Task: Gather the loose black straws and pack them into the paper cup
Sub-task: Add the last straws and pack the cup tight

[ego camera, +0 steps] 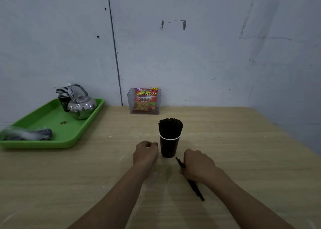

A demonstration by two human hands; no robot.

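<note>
Broadly, one wooden table (243,150) fills the lower half of the view, set against a scuffed pale wall (208,55). One green tray (52,144) lies on its far left, carrying one shiny metal kettle (82,107), one stack of cups (63,91) behind the kettle with rims too close together to count, one blurred plastic bag (31,135) at the near end, and one small round object (63,122) too small to make out. One clear box (131,98) stands at the far edge by the wall with one red snack packet (145,100) upright inside it. One dark paper cup (168,147) with a white rim stands upright near the middle of the table, crammed with a dense bundle of straws (170,126) whose ends fan out above the rim, far too many to count. Two bare hands are in view. The left hand (145,153) sits just beside the cup on its left, knuckles up, fingers curled under and thumb tip near the cup wall; whether it touches the cup or holds anything cannot be told. The right hand (198,164) is down on the table near the cup's right side, fingers curled over a few loose straws (195,188), grasping them around their middle. They lie slanted on the tabletop, ends poking out both sides of the hand, too tightly bunched to count.
</note>
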